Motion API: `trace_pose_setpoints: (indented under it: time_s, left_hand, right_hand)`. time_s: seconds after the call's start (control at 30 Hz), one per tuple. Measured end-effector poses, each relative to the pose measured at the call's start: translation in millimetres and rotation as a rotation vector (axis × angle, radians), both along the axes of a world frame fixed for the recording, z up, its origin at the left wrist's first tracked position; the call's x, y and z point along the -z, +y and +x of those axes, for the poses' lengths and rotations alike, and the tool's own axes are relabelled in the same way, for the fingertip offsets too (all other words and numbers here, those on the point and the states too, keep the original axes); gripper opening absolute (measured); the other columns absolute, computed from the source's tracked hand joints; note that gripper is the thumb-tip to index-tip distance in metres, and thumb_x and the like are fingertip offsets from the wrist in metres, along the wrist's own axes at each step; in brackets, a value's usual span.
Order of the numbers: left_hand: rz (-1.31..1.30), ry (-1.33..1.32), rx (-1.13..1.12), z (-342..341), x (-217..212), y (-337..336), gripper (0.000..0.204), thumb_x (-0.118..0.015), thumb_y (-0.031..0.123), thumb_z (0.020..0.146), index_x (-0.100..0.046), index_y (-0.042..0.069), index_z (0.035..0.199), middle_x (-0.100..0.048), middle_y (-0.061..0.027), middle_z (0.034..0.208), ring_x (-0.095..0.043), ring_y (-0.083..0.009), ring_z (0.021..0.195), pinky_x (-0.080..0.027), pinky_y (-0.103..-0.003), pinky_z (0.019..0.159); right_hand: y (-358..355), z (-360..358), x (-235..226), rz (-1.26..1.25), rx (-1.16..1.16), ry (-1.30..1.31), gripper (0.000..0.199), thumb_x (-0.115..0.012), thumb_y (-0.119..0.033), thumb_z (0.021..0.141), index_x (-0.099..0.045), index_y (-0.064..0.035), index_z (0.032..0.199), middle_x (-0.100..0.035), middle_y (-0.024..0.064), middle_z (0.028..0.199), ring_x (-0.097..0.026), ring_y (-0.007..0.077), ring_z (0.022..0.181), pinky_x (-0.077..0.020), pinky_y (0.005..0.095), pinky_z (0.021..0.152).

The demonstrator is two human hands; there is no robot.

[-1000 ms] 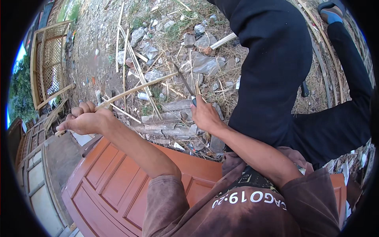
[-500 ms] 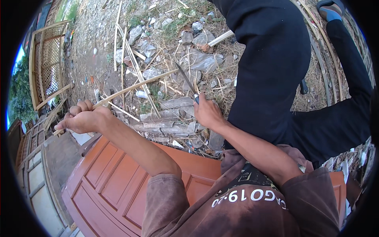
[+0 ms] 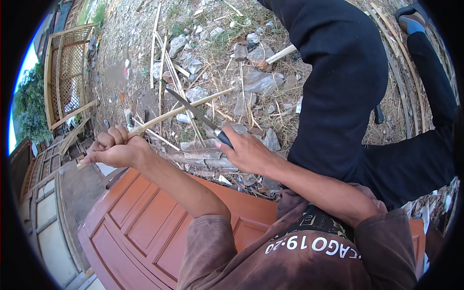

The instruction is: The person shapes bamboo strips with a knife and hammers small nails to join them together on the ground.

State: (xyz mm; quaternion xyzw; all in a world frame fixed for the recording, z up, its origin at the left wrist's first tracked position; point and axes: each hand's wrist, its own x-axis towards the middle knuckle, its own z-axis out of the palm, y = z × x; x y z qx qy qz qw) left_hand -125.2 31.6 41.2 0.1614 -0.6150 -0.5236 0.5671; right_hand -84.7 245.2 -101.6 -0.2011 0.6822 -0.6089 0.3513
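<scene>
Over the stony ground: a thin wood strip sticks out from the left hand.
Strip's way: its long line goes on a slant — far tip up and to the right, short back end down and to the left, past the hand.
Left hand: closed, with the fingers curled around the strip.
Right hand: wrapped around the handle end of a knife.
Knife's way: the blade points up and to the left, making a cross with the strip — I cannot tell if they touch.
Ground: gray rocks, dry grass and loose sticks lie about.
Below the left arm: a big red-brown door panel.
Yard's left side: a wood lattice frame near a green tree.
Right side: a bent leg in dark trousers.
</scene>
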Motion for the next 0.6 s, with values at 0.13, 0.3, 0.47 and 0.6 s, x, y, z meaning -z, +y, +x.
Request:
trace_pose_setpoints:
  time_s: [0.13, 0.3, 0.47, 0.6]
  left_hand:
    - [0.02, 0.061, 0.008, 11.1, 3.4, 14.0, 0.055, -0.035, 0.066, 0.097, -0.02, 0.018, 0.074, -0.014, 0.005, 0.053, -0.009, -0.0067, 0.044, -0.005, -0.026, 0.04]
    - [-0.062, 0.051, -0.013, 31.2, 7.9, 19.9, 0.055, -0.035, 0.065, 0.098, -0.019, 0.019, 0.074, -0.013, 0.0052, 0.053, -0.008, -0.0059, 0.044, -0.003, -0.026, 0.04]
    - [-0.058, 0.063, -0.03, 38.5, 8.6, 18.4, 0.055, -0.036, 0.065, 0.098, -0.019, 0.019, 0.074, -0.012, 0.0054, 0.053, -0.009, -0.0057, 0.044, -0.003, -0.025, 0.04]
    - [-0.071, 0.045, 0.0, 37.9, 8.8, 19.9, 0.056, -0.036, 0.067, 0.097, -0.018, 0.019, 0.074, -0.012, 0.0056, 0.052, -0.009, -0.0056, 0.043, -0.003, -0.025, 0.04]
  right_hand:
    - [-11.1, -9.8, -33.0, -0.162, -0.077, -0.014, 0.032, -0.05, -0.033, 0.101, -0.048, -0.0028, 0.111, -0.06, 0.0242, 0.066, -0.062, 0.0471, 0.064, -0.0464, 0.0544, 0.059]
    - [-15.5, 0.0, -23.8, -0.126, -0.042, 0.065, 0.03, -0.052, -0.03, 0.1, -0.048, -0.0035, 0.112, -0.059, 0.0239, 0.062, -0.062, 0.0465, 0.062, -0.0472, 0.0545, 0.056]
    - [-14.4, -0.5, 3.8, 0.02, 0.019, 0.025, 0.027, -0.053, -0.028, 0.099, -0.048, -0.0023, 0.106, -0.058, 0.0245, 0.061, -0.06, 0.0479, 0.06, -0.045, 0.0551, 0.054]
    - [-17.9, -10.8, -46.9, -0.148, -0.048, 0.069, 0.028, -0.053, -0.03, 0.099, -0.048, -0.0022, 0.104, -0.056, 0.0239, 0.057, -0.058, 0.0482, 0.056, -0.0437, 0.0559, 0.054]
